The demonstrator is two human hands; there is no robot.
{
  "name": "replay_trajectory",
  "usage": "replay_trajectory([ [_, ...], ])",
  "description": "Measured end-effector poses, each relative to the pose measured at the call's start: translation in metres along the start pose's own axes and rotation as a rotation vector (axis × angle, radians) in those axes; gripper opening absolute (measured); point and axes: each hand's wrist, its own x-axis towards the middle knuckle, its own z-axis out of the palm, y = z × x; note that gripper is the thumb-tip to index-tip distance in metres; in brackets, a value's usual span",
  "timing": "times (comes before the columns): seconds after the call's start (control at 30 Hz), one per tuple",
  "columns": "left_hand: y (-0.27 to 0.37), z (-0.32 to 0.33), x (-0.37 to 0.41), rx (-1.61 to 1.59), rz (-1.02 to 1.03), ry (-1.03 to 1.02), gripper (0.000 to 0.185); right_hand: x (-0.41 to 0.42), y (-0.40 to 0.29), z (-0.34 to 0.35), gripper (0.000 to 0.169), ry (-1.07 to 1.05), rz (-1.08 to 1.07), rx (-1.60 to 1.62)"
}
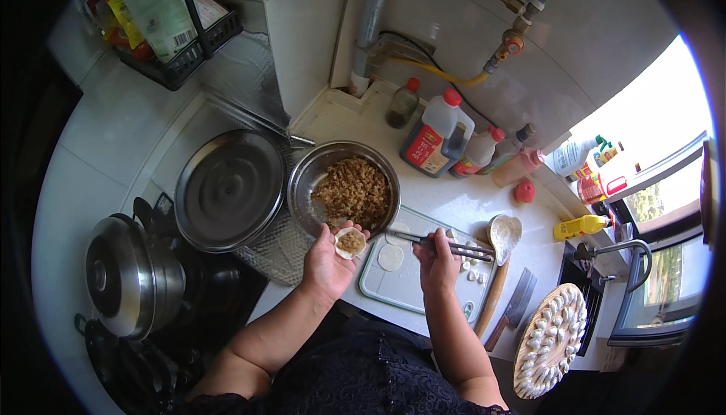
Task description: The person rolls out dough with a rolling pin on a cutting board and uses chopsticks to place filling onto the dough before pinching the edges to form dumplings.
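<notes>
In my left hand (327, 270) lies a round dough wrapper (342, 253) with a mound of brown filling (351, 241) on it. My right hand (439, 265) grips a pair of chopsticks (417, 238), their tips pointing left towards a steel bowl (297, 199). More minced filling (354, 191) is heaped inside that bowl, just beyond my left hand. Below my right hand is a pale cutting board (385, 286) with a green edge. A flat dough wrapper (391, 257) rests on it, and several small dough pieces (473, 275) are scattered at its right.
Right of the board lie a rolling pin (492, 301), a cleaver (519, 301) and a flour scoop (504, 236). A round board of dumplings (550, 338) sits near the sink. Left are a large steel lid (229, 188) and a lidded pot (130, 276). Sauce jugs (434, 137) line the wall.
</notes>
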Motion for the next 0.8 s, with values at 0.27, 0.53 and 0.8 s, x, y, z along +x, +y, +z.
replay_trajectory([
  [0.27,-0.009,-0.002,0.0,-0.018,0.0,-0.018,0.046,0.059,0.075,0.015,0.027,0.059,-0.344,-0.721],
  [0.53,-0.036,0.003,-0.004,-0.001,-0.02,-0.006,0.05,0.023,0.051,-0.035,0.03,-0.084,-0.29,-0.911],
  [0.8,-0.094,0.037,-0.015,0.083,-0.205,-0.151,0.052,-0.046,-0.036,-0.046,0.033,-0.509,-1.218,-1.166],
])
